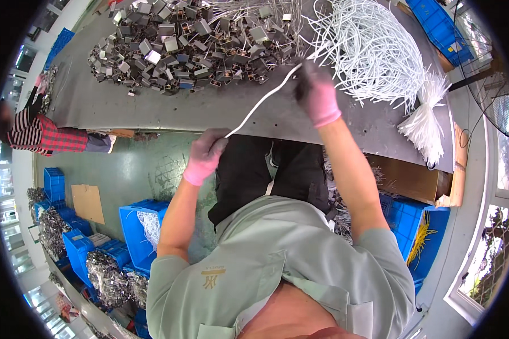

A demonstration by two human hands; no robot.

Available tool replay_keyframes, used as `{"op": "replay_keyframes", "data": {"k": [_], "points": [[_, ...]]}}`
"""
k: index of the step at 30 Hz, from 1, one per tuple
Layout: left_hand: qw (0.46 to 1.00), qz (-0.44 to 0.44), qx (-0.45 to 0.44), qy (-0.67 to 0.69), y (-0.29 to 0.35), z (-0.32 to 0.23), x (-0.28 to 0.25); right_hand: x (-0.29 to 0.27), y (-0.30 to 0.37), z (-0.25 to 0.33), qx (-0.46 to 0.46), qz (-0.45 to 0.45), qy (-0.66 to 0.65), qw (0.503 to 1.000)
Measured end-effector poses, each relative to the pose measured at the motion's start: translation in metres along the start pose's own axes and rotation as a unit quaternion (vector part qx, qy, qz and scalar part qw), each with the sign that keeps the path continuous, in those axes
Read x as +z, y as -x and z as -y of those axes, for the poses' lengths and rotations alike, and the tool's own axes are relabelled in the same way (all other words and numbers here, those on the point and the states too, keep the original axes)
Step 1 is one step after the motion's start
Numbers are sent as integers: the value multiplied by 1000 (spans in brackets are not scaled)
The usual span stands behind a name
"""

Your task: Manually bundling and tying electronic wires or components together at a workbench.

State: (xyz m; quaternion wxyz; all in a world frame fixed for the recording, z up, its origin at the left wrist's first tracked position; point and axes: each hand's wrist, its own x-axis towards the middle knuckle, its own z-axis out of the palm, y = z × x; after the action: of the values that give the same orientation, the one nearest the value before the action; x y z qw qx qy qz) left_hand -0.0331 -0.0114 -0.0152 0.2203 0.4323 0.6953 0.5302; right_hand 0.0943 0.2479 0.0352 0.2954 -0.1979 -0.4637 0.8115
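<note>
A thin white flexible strand, a tube or a wire, runs in a gentle curve between my hands above the table's near edge. Its lower end is pinched in my left hand, which wears a pink glove with dark, soiled fingers. Farther up and to the right, my right hand wears a similar glove and is smeared by motion. The strand meets its fingertips and shows a little beyond them, next to a big heap of white strands. Left of that heap lies a pile of small metal box-shaped parts with leads.
The grey table spans the front. A bundle of thin white strands hangs over its right edge. Blue crates stand at both sides, one with white strands, another with yellow ones. A person works at the far left.
</note>
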Motion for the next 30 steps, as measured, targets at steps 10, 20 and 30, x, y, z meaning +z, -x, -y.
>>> {"op": "replay_keyframes", "data": {"k": [10, 20, 30], "points": [[997, 7, -62, 44, 20, 12, -4, 14, 8, 12, -1, -1, 8, 1000], [994, -49, 4, -93, -3, -13, 11, 49, 38, 2, 50, 167, 180, 968], [986, -67, -2, -150, 1, -33, 9, 44, 22, 2, -5, 71, 173, 982]]}}
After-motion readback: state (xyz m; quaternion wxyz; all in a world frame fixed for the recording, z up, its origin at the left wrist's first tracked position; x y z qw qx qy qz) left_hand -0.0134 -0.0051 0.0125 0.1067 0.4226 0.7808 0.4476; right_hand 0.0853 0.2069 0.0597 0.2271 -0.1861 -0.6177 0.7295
